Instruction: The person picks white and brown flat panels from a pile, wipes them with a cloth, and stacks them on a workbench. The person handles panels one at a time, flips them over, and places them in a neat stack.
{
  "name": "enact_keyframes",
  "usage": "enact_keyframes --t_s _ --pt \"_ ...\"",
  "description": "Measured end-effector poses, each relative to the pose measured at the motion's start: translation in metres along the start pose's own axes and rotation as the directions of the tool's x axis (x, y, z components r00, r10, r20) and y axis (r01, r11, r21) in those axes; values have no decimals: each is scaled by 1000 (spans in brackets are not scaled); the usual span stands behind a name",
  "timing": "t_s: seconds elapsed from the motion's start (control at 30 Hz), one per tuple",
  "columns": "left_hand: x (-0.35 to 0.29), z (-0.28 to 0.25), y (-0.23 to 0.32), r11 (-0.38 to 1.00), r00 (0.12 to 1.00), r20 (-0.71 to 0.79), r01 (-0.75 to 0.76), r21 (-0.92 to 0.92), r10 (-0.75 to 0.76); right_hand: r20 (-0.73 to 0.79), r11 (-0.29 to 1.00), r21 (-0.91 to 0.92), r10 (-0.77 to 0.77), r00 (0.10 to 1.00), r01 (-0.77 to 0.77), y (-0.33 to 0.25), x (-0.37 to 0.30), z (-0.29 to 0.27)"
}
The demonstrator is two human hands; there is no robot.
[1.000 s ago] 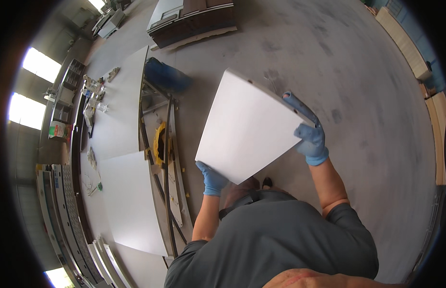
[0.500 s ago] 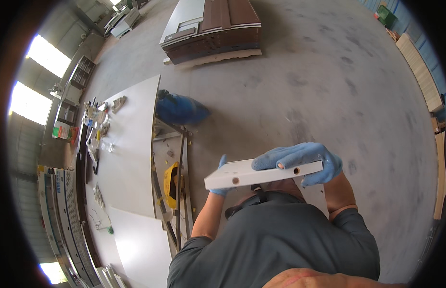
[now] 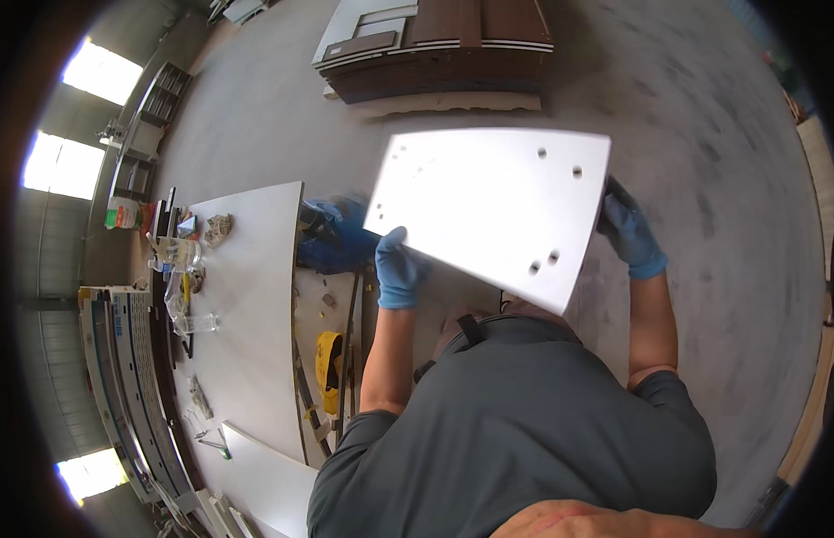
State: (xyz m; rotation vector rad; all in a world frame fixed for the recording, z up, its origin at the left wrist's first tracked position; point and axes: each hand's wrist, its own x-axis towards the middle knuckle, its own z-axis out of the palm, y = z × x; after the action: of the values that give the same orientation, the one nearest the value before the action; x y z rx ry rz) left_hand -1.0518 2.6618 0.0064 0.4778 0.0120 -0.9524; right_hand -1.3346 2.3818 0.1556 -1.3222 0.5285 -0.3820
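Workshop interior. Grey concrete floor [image 3: 704, 108], scuffed. Stack of dark brown and white panels [image 3: 435, 45] lying on the floor, far side. Long white worktable [image 3: 247, 332] at left, cluttered along its far edge. Bright windows [image 3: 72, 170] on the left wall.

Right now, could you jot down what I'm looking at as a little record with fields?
Setting: workshop with a grey concrete floor
Left hand: blue glove, fingers gripping the white panel's left lower edge
Right hand: blue glove, holding the panel's right edge
White panel: held up off the floor, flat face to the camera, several drilled holes
Worktable: white top to the person's left, with small parts and clear bags
Stack of dark boards: lying on the floor ahead
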Motion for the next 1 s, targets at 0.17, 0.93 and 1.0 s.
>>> enact_keyframes --t_s 0.17,0.93,1.0 --pt "130 -1 69 963 996 63 75 -260 -61 190 835 521 89 978 -177 37 169 19" --pt "778 -84 317 992 967 -221 123 -26 -126 19 889 201 416 909 -412 142 878 36" --pt "825 -87 332 990 952 -268 141 -31 -144 24 889 151 434 901 -432 153 940 31"
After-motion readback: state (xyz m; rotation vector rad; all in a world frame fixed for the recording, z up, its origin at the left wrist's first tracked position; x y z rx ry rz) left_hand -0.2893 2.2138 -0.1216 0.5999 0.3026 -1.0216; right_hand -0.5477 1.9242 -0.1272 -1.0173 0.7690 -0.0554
